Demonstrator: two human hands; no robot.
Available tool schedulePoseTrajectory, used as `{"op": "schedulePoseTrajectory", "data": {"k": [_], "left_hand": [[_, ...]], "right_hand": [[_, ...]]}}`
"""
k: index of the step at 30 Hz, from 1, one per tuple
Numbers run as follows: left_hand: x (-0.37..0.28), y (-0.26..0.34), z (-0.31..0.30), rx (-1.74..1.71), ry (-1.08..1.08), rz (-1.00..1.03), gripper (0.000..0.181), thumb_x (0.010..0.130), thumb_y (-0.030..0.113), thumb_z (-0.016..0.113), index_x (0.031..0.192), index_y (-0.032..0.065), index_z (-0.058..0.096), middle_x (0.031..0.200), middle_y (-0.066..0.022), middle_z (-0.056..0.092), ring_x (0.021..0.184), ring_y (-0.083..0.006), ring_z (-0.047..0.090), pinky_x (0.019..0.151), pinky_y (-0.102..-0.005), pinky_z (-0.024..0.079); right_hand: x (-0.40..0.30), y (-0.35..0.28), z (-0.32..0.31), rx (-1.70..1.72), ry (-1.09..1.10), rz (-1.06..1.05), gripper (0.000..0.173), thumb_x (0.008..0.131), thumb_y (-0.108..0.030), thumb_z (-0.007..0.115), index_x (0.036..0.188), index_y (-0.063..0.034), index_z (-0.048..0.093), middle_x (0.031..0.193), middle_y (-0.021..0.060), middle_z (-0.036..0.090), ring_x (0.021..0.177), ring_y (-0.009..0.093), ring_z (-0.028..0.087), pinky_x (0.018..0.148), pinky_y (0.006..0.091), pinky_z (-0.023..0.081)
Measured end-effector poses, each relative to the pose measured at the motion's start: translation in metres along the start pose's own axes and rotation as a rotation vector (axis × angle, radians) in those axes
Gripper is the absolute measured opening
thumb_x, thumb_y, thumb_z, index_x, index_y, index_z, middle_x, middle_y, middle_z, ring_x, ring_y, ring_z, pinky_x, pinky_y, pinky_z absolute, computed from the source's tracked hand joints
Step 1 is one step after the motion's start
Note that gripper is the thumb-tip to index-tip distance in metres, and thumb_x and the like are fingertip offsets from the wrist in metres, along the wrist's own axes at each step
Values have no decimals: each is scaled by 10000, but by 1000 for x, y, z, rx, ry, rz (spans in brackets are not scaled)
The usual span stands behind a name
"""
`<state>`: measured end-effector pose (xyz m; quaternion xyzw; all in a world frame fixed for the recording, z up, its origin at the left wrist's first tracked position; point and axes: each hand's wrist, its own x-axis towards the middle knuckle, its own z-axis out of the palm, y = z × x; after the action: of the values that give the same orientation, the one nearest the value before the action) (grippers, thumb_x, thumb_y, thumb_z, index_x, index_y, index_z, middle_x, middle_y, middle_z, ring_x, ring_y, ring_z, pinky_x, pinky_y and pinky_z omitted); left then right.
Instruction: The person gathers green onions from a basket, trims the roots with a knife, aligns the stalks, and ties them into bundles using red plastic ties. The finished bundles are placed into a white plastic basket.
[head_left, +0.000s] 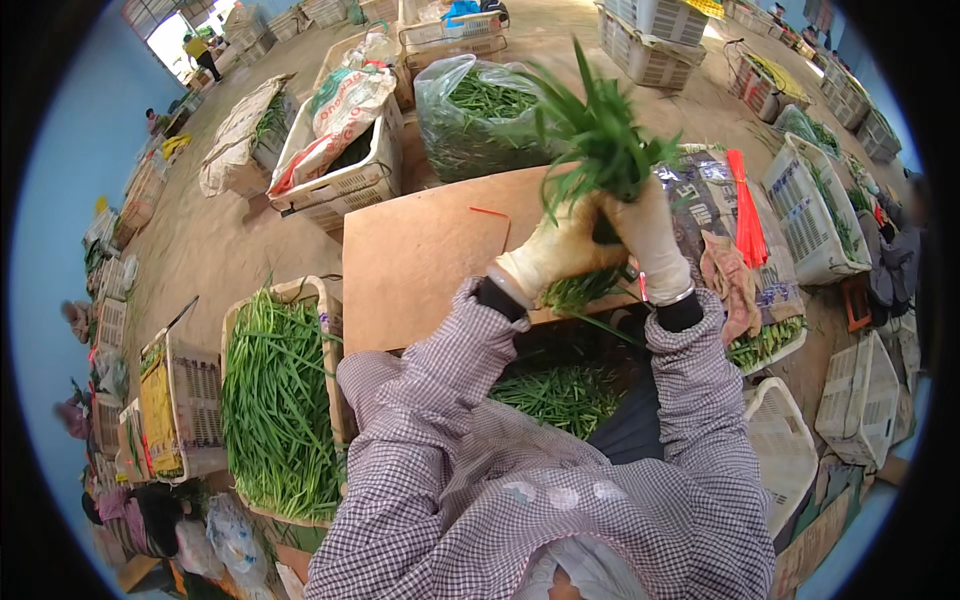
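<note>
My left hand (562, 247) and my right hand (649, 240), both in pale, stained work gloves, are closed around a bunch of long green leaves (607, 139), held up over the right part of a wooden board (420, 255). Leaf tips fan out above the gloves and stalks show below them. A thin red tie (491, 211) lies on the board. Red ties (746, 210) lie in a bundle on printed sacking right of my right hand. Cut greens (559, 397) lie below the board's near edge.
At left stands a crate heaped with long green leaves (281, 405). Beyond the board are a clear plastic bag of greens (480, 120) and a white crate (352, 184) with a sack on it. A pinkish cloth (731, 285) lies at right. Other people sit along both sides.
</note>
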<state>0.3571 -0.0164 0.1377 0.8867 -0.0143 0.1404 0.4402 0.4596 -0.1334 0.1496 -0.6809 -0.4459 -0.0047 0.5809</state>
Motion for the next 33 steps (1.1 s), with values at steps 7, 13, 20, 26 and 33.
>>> {"op": "schedulePoseTrajectory", "data": {"k": [7, 13, 20, 26, 33], "left_hand": [[-83, -68, -39, -133, 1, -233, 646, 893, 245, 743, 1442, 40, 471, 1414, -175, 542, 1319, -260, 515, 1084, -385, 428], [-144, -240, 62, 544, 131, -532, 301, 937, 353, 598, 1145, 142, 655, 1480, -46, 490, 1412, -355, 372, 1044, -738, 300], [-117, -223, 29, 739, 432, -390, 238, 886, 293, 653, 1024, 107, 709, 1312, -84, 621, 1307, -378, 474, 1036, -626, 388], [-37, -236, 117, 512, 442, -393, 674, 842, 320, 691, 1410, 54, 445, 1356, -269, 490, 1251, -477, 463, 1038, -541, 417], [-170, -130, 171, 108, -311, 396, 398, 910, 197, 626, 1287, 71, 613, 1370, -158, 546, 1291, -381, 487, 1061, -463, 433]], "right_hand": [[-29, 41, -22, 50, -197, 122, 406, 909, -56, 644, 1305, -21, 565, 1232, 113, 632, 1067, 223, 615, 896, 368, 505], [-72, 31, -35, -630, -417, -155, 479, 954, -137, 584, 1405, -11, 484, 1345, 157, 584, 1204, 253, 572, 1006, 357, 468], [-127, -21, -50, -353, -222, -27, 411, 909, -48, 629, 1312, 3, 566, 1179, 153, 663, 1079, 281, 635, 926, 360, 505], [-154, -33, -90, 318, -103, 331, 460, 952, -25, 619, 1386, -5, 466, 1248, 142, 625, 1084, 228, 637, 938, 372, 535], [-159, -48, -105, -89, -30, 331, 427, 962, -27, 594, 1373, -3, 483, 1253, 105, 620, 1089, 196, 622, 934, 346, 531]]}}
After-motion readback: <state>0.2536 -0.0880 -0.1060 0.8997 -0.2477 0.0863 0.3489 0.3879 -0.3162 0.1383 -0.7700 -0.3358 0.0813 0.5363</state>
